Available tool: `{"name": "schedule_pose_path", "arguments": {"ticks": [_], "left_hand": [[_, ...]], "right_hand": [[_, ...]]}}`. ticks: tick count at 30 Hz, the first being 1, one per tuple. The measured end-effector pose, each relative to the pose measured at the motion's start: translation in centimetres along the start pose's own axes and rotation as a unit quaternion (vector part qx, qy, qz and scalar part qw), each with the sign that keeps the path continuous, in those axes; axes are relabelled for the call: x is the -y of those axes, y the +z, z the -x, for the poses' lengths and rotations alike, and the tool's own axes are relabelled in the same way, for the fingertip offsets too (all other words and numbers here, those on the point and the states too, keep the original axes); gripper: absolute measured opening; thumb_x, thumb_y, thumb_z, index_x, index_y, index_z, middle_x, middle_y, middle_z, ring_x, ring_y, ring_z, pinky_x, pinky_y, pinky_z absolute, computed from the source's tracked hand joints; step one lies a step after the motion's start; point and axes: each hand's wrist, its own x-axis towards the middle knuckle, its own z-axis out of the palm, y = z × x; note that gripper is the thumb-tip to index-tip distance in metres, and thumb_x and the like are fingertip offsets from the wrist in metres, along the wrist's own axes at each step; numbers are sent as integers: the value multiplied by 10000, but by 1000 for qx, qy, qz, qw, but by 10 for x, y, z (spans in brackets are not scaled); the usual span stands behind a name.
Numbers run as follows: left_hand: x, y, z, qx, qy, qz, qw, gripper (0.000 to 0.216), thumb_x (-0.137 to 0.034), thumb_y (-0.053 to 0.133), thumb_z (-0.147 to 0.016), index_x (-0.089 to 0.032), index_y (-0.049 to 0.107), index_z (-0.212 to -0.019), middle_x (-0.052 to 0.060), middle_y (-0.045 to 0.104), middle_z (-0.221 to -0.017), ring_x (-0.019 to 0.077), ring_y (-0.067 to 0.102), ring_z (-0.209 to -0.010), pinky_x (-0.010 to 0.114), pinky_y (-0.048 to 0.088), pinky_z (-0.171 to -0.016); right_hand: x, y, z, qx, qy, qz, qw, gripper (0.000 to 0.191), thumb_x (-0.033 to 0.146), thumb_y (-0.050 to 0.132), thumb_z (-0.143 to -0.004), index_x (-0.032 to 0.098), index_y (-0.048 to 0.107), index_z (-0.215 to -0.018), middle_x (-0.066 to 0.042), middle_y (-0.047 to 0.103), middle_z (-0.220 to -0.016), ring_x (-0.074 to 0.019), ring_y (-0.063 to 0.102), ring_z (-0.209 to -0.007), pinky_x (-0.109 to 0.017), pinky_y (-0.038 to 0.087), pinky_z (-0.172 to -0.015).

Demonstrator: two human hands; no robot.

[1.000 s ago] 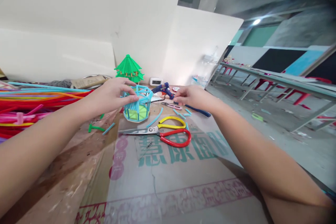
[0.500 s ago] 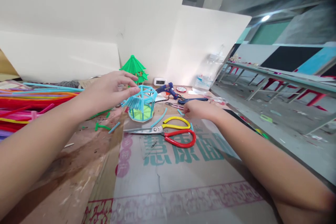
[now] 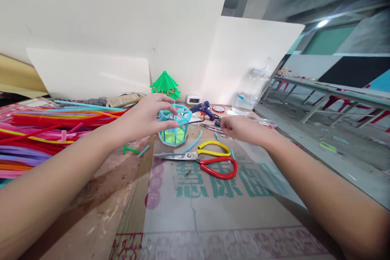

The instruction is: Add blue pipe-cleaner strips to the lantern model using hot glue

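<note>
My left hand [image 3: 146,117] grips the roof of a small blue straw pavilion [image 3: 176,127] with a yellow-green floor, standing on the table. My right hand [image 3: 240,128] hovers low over short blue straw pieces [image 3: 217,135] to the right of it, fingers curled and pinched together; what they hold is too small to make out. Scissors [image 3: 203,157] with one yellow and one red handle lie just in front of both hands on a printed cardboard sheet [image 3: 219,207].
A heap of long coloured straws [image 3: 45,130] fills the left side. Behind the pavilion stand a green straw pavilion [image 3: 165,84], a blue glue gun [image 3: 203,109], a small clock [image 3: 193,99] and a clear plastic container [image 3: 248,99]. White boards line the back. The table edge runs along the right.
My right hand has drawn back from the glue gun area to the blue straw pieces near the scissors. My left hand stays on the blue pavilion. The view has shifted left.
</note>
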Motion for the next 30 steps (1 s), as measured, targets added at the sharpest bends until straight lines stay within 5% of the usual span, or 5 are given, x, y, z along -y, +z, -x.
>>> {"name": "schedule_pose_path", "arguments": {"ticks": [4, 8, 14, 19, 30], "left_hand": [[0, 1, 1, 28, 14, -6, 999, 503, -603, 606, -862, -201, 680, -1155, 118, 584, -1333, 289, 501, -1295, 448, 391, -1105], [1, 2, 0, 10, -16, -14, 1000, 403, -512, 485, -947, -198, 730, -1005, 112, 602, -1286, 274, 530, -1252, 446, 404, -1083], [5, 8, -2, 9, -44, -30, 999, 439, -478, 451, -941, -171, 762, -980, 124, 623, -1294, 282, 539, -1248, 455, 409, -1089], [9, 13, -3, 3, -54, -7, 999, 451, -507, 456, -924, -185, 769, -976, 113, 634, -1294, 274, 549, -1239, 452, 420, -1081], [6, 12, -3, 23, -67, 58, 996, 410, -507, 500, -884, -203, 775, -894, 103, 655, -1298, 277, 577, -1224, 458, 454, -1061]], "right_hand": [[12, 0, 4, -11, -62, -119, 991, 195, 155, 514, -864, 208, 647, -996, -22, 731, -861, -162, 644, -743, -238, 391, -611], [15, 7, 2, -4, -85, -147, 986, 215, 170, 574, -863, 210, 674, -1049, -37, 744, -944, -171, 666, -803, -240, 427, -652], [29, 8, 5, -159, -94, -119, 976, 204, 315, 547, -955, 204, 711, -1002, -34, 730, -813, -171, 631, -690, -270, 403, -611], [65, 26, 19, -305, -242, -87, 917, 363, 276, 443, -1017, 151, 587, -1326, -107, 742, -1052, -213, 675, -885, -347, 498, -800], [94, 48, 20, -266, -281, -18, 922, 486, 274, 411, -1027, 112, 428, -1485, -165, 671, -1065, -287, 611, -977, -450, 510, -836]]}}
